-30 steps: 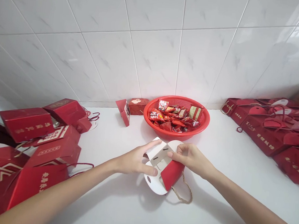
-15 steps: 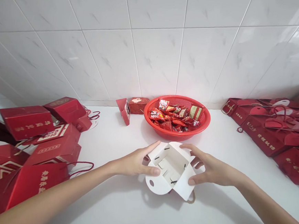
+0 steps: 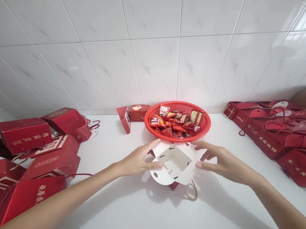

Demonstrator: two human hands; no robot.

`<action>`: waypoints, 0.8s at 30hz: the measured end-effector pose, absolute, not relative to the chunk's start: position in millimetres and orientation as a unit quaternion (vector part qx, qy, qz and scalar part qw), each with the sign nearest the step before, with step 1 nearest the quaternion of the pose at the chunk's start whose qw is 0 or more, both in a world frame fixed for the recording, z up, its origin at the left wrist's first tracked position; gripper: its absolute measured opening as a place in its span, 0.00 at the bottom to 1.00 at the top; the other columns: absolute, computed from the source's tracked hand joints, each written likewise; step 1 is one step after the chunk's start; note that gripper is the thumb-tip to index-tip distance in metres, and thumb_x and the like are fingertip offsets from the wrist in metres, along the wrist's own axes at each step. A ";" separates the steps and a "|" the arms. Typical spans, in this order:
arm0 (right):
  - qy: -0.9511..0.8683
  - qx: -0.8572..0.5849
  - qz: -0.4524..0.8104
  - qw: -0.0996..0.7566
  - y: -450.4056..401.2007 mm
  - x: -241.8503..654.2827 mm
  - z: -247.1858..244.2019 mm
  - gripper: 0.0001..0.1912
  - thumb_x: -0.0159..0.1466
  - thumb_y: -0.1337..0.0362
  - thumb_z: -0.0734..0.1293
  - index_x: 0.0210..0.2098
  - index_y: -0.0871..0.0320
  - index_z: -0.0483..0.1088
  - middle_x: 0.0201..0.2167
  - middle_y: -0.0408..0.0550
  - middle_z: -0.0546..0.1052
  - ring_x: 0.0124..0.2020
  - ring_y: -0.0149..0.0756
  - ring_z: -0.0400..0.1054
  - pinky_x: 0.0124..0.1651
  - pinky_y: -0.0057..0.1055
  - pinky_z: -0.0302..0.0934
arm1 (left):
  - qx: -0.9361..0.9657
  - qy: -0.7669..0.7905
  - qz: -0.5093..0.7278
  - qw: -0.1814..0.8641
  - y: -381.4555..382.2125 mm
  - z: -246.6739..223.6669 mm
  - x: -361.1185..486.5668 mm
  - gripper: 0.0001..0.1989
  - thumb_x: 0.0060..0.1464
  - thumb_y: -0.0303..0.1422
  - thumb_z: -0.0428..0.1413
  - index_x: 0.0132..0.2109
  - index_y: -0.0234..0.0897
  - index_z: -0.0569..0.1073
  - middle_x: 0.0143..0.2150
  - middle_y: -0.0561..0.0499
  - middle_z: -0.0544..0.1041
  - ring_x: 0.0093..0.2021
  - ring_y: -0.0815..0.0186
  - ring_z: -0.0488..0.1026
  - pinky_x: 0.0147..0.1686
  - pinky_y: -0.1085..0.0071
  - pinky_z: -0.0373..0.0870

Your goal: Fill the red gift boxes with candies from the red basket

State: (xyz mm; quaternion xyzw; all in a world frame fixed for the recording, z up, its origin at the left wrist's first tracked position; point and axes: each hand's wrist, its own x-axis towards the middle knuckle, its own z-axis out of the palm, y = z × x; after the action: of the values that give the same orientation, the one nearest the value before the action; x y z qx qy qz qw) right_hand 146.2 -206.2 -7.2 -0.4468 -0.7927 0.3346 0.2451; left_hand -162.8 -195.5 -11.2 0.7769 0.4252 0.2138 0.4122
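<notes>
An unfolded-top gift box (image 3: 175, 162), white inside and red outside, stands on the white table with its flaps spread outward. A rope handle (image 3: 193, 194) hangs from its near right side. My left hand (image 3: 141, 161) grips the left flaps, thumb on top and fingers partly hidden behind. At the right flap, my right hand (image 3: 223, 162) has its thumb and fingers apart, close to the edge with nothing held. Just behind the box sits a red plastic basket (image 3: 148, 123) filled with small wrapped sweets (image 3: 177, 125).
Several red boxes (image 3: 24, 134) are heaped at the left. More red boxes with cord handles (image 3: 270, 134) stand in rows at the right. A small red box (image 3: 139, 113) and a red folded card (image 3: 124, 118) are by the tiled wall (image 3: 151, 68).
My right hand has loosened from the right flap and moved slightly right. My left hand stays on the box. The rope handle shows more fully, and the view has shifted a little.
</notes>
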 end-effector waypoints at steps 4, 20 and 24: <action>-0.771 -0.462 0.280 0.338 -172.5 144.4 9.5 0.18 0.65 0.50 0.63 0.37 0.56 0.77 0.36 0.50 0.80 0.31 0.38 0.73 0.35 0.35 0.69 | 0.773 0.501 0.243 0.305 -187.8 -3.0 -162.2 0.27 0.61 0.49 0.52 0.62 0.40 0.70 0.61 0.44 0.74 0.57 0.53 0.72 0.53 0.62 0.70; -0.698 -0.481 0.287 0.445 -50.5 99.1 -14.0 0.08 0.59 0.64 0.64 0.27 0.59 0.72 0.25 0.46 0.78 0.28 0.35 0.72 0.32 0.29 0.64 | 0.864 0.489 0.111 0.055 -39.8 8.9 -126.9 0.20 0.55 0.29 0.55 0.56 0.36 0.74 0.58 0.39 0.75 0.60 0.50 0.70 0.57 0.59 0.67; -0.696 -0.487 0.284 0.445 -42.5 99.4 -17.5 0.08 0.58 0.66 0.62 0.24 0.59 0.71 0.25 0.45 0.78 0.28 0.34 0.71 0.31 0.28 0.63 | 0.865 0.489 0.088 0.070 8.6 -5.5 -110.3 0.25 0.53 0.33 0.61 0.59 0.37 0.71 0.62 0.40 0.73 0.61 0.52 0.69 0.58 0.60 0.66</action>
State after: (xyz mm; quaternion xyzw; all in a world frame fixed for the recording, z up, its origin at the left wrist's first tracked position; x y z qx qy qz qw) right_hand 99.4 -42.5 -17.5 -0.4874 -0.6959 0.2837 0.4446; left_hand -110.3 8.6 -5.5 0.8652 0.4887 0.0878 0.0699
